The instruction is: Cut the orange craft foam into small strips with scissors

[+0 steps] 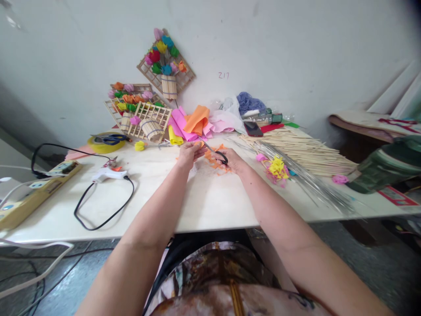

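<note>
My right hand [230,160] grips a pair of scissors [221,157] by its black handles, with the blades pointing up and left toward my other hand. In my left hand [190,154] a small piece of orange crepe paper [198,144] is pinched near the blade tips. Orange paper scraps [222,169] lie on the table around and under the scissors. Behind my hands sit folded crepe papers: an orange one [198,120], a pink one [180,120] and a yellow one [175,137].
Left are a glue gun [110,174] with a looped cord, a power strip [39,193] and yellow tape [108,144]. Stick frames with paper flowers [151,127] lean at the back wall. Right are wooden sticks [305,149], wires [305,184], and a dark green bottle [384,166].
</note>
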### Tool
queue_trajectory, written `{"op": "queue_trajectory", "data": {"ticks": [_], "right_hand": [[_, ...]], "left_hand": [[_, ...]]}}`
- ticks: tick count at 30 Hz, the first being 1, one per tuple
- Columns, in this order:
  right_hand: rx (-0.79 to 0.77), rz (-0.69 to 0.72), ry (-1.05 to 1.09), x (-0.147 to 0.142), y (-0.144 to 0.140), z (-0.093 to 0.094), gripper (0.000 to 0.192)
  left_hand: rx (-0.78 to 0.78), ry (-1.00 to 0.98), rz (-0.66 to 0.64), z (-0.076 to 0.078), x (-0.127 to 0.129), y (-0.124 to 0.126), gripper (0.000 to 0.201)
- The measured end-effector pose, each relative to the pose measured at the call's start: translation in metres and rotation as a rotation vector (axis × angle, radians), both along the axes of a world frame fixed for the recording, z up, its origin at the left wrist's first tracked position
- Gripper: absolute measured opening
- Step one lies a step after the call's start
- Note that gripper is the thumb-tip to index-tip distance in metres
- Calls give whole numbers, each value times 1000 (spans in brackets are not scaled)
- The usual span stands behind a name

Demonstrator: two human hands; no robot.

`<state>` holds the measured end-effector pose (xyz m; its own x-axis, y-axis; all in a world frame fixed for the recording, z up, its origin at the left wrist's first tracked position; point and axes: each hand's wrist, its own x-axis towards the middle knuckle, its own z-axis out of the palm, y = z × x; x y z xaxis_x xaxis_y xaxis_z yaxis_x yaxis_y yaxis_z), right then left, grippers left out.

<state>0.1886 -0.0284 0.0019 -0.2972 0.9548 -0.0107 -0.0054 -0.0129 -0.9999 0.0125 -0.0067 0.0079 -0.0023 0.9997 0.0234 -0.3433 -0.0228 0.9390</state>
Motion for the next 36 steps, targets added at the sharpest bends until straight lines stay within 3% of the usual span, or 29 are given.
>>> {"op": "queue_trajectory", "data": {"ticks": [8, 26, 36], "right_hand": [[-3, 10, 14, 1, 0, -1, 26], [-45, -64, 8, -6, -15, 19, 23], [-28, -45, 19, -5, -10, 13, 24]], "left_hand": [[-10, 5, -22, 1, 0, 0, 17], [-7, 21, -67, 1, 2, 0, 21], [-17, 9, -44, 0, 0, 2, 16]]}}
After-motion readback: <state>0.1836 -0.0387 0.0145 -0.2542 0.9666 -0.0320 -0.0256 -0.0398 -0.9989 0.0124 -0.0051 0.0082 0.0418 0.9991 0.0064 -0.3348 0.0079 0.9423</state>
